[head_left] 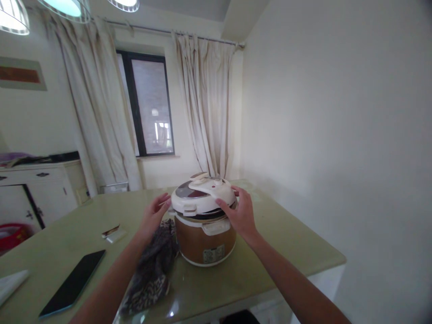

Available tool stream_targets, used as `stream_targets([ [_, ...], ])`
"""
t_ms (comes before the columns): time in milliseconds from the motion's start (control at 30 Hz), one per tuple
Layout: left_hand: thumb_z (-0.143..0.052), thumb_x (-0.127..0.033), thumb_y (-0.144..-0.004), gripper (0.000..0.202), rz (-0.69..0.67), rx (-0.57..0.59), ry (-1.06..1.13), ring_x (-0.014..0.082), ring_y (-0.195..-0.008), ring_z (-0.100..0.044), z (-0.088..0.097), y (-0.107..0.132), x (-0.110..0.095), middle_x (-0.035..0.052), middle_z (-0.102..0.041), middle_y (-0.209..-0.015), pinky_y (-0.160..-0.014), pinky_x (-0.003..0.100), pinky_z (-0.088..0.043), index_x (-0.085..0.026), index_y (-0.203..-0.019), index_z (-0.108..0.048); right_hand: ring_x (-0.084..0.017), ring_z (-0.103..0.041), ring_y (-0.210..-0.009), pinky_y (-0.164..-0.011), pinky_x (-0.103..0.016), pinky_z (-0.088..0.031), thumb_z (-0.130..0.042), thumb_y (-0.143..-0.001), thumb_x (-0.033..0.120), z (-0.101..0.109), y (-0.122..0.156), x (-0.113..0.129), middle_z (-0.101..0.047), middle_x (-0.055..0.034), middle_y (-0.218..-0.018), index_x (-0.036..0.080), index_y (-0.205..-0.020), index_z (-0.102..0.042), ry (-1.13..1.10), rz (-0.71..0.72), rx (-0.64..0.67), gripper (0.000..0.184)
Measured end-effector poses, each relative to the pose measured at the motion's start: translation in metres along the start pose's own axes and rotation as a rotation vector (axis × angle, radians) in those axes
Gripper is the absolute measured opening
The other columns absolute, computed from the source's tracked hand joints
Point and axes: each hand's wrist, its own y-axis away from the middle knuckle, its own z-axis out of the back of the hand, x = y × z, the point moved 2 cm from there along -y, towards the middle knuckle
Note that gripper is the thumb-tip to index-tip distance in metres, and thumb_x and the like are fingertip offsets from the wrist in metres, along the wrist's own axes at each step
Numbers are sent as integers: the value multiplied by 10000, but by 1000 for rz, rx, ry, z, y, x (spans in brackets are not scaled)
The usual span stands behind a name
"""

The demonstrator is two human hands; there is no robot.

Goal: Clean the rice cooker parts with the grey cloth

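A brown and white electric pressure cooker (207, 245) stands upright on the table. Its white lid (202, 203) sits slightly askew on the pot, with a dark gap showing under the front right edge. My right hand (242, 213) grips the lid's right side, thumb on the front rim and fingers around the back. My left hand (153, 218) is beside the lid's left edge, fingers curved and apart; whether the fingertips touch the lid I cannot tell. Below that hand a dark patterned cloth (155, 265) lies crumpled against the cooker.
The pale green tabletop (286, 238) extends around the cooker. On its left lie a black tablet-like slab (74, 283), a white object (11, 285) and small packets (113, 233). A white cabinet (50, 184) and red basin (15, 236) stand at left; a wall (337, 135) rises at right.
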Motion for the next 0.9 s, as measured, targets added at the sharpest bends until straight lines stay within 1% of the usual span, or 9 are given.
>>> stream_targets([
  [67,-767,-749,-743,761,-69,-13,-43,349,-1361,-600,-6,13,-7,148,-656,-1452,-1208,529,-423,-241,-1301,-668,-357,-608,-1108,-1018,-565,-472,-737,-842,684,2,4,6,-696,-146,-1191,244,-1309,-632,32,41,17,651],
  [167,-738,-651,-838,742,-200,93,-140,326,-1494,-470,-23,35,-21,102,-514,-1612,-1279,490,-329,-300,-1470,-571,-366,-616,-1101,-1008,-561,-461,-729,-854,684,5,5,9,-712,-139,-1177,260,-1285,-645,92,78,31,610],
  [233,-825,-587,-775,888,-268,155,-238,342,-1572,-348,-33,43,-30,103,-420,-1678,-1317,494,-241,-290,-1545,-498,-365,-623,-1078,-984,-545,-465,-705,-867,698,8,2,9,-721,-137,-1138,253,-1240,-659,129,96,56,582],
  [300,-892,-556,-695,1005,-296,131,-338,371,-1599,-278,-38,43,-36,134,-378,-1698,-1327,516,-192,-252,-1558,-478,-339,-639,-1029,-960,-512,-472,-625,-933,679,12,-6,9,-728,-118,-1062,251,-1185,-671,128,114,102,499],
  [400,-929,-524,-650,1031,-291,70,-388,385,-1591,-292,-37,36,-41,155,-404,-1679,-1322,510,-200,-237,-1539,-492,-290,-657,-967,-959,-468,-481,-522,-1010,635,16,-24,8,-725,-81,-956,262,-1097,-685,84,150,181,416],
  [500,-961,-460,-616,1043,-278,69,-332,380,-1579,-322,-34,33,-44,140,-437,-1662,-1321,491,-204,-249,-1529,-503,-280,-658,-1039,-991,-457,-504,-538,-989,672,13,-50,5,-727,-95,-1085,251,-1144,-691,-4,181,247,474],
  [700,-992,-316,-563,853,-176,74,-107,382,-1475,-482,-40,42,-56,103,-659,-1445,-1286,462,-302,-261,-1352,-671,-281,-680,-1185,-1069,-479,-512,-538,-976,714,-30,-112,-9,-708,-107,-1331,255,-1348,-671,-170,54,555,606],
  [800,-981,-344,-578,759,-192,7,-174,366,-1514,-437,-43,45,-55,99,-627,-1495,-1307,467,-261,-269,-1281,-705,-311,-612,-1338,-1161,-485,-450,-648,-925,690,-63,-140,-3,-631,-122,-1481,244,-1441,-630,-138,105,732,683],
  [900,-927,-424,-668,767,-230,-1,-364,365,-1512,-447,-44,45,-50,139,-556,-1570,-1295,511,-282,-238,-1362,-660,-330,-542,-1425,-1188,-435,-430,-833,-789,621,-95,-159,11,-554,-124,-1573,231,-1507,-583,-48,195,1019,854],
])
